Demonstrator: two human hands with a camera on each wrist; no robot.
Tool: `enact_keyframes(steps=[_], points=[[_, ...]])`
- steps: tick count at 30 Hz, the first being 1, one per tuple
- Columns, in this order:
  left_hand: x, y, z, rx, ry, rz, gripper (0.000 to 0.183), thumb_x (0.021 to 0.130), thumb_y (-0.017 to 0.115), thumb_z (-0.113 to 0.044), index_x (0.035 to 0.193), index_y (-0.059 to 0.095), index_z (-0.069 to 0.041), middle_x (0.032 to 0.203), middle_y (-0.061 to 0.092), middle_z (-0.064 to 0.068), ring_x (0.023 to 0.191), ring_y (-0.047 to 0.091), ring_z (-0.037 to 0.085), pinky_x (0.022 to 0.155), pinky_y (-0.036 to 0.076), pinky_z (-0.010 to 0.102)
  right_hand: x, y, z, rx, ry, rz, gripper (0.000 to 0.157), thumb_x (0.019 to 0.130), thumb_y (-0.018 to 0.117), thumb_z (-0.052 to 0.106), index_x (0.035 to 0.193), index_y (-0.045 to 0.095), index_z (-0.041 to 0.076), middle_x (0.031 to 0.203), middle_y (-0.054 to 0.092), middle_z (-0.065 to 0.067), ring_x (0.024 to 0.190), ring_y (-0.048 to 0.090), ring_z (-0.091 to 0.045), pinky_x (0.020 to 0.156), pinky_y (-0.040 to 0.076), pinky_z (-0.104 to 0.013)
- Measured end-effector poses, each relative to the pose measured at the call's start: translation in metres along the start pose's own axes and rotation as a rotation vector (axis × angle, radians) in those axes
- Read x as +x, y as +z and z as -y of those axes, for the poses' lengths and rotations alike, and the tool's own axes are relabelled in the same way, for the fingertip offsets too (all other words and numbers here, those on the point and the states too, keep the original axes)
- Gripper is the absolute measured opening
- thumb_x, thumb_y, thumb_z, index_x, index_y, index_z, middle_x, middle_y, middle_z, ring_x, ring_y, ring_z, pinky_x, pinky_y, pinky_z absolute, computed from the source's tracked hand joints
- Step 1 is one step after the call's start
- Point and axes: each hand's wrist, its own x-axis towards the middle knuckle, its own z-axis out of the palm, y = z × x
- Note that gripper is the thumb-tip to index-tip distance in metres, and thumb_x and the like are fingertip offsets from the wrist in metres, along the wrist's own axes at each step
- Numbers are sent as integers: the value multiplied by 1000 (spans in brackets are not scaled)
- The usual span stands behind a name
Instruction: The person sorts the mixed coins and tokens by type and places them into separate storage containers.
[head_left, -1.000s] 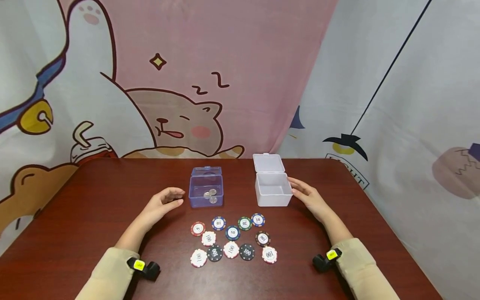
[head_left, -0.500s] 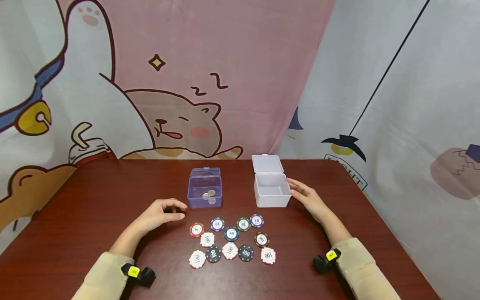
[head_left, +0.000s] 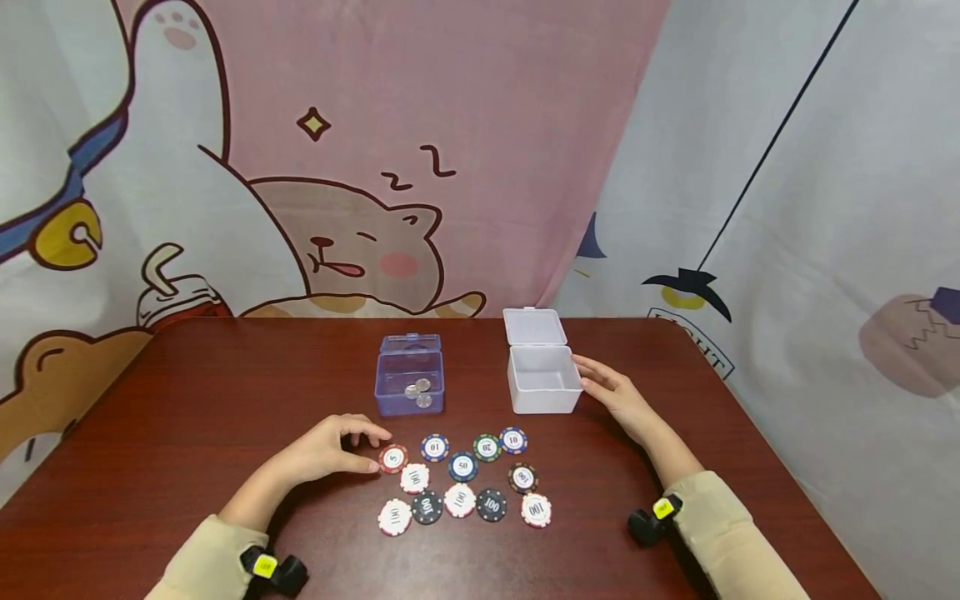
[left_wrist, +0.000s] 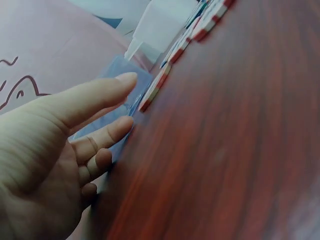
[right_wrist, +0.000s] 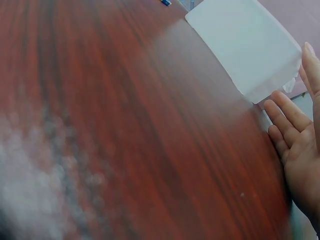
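My left hand is at the red poker chip marked 5, with thumb and fingers spread apart at its left edge. In the left wrist view the thumb and index fingertip stand apart, with a red-edged chip just beyond them. My right hand rests at the right side of the white plastic box, fingertips at its wall. That box has its lid up and nothing shows inside. A blue translucent box, lid also raised, holds several silver coins.
More poker chips lie in loose rows on the brown table: blue ones, a green one, black ones and white ones. Behind the table hangs a printed curtain.
My left hand has moved from beside the blue box toward me and right, down to the red chip. The right hand stays by the white box.
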Motion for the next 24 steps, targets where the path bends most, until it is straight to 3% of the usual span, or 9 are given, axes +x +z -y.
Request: enact_keyframes(steps=[3,6,9,13,24], points=[[1,2,-2,43,-14,15,39,74,83,-24,108,72,-10,87,62,-4,80,49,17,71,39,30,0,1,1,6,-4,7,50,98,56,22,144,43,11,141,47,-17,127,43,-30,102,32,-50],[1,4,-2,81,-26,19,41,73,84,-27,109,73,-13,86,59,-7,82,49,15,72,39,30,0,1,6,23,-3,16,49,98,55,17,145,43,9,141,46,-19,127,42,-32,100,36,-38],[2,6,-2,124,-19,14,41,72,84,-29,109,73,-15,84,58,-10,83,50,12,75,34,36,0,1,6,17,-7,21,49,99,54,16,145,42,8,141,46,-19,128,42,-32,100,36,-36],[3,10,-3,177,-11,-14,42,68,85,-30,107,74,-17,81,56,-12,82,49,9,75,26,40,-1,1,1,-5,-11,10,49,98,56,21,145,43,10,140,47,-18,126,44,-30,101,34,-46],[4,16,-10,258,-32,-78,43,61,89,-33,100,76,-20,80,55,-13,79,48,10,72,27,39,-1,0,-1,-9,-8,0,51,97,57,27,144,44,11,140,47,-17,125,45,-28,101,33,-49]])
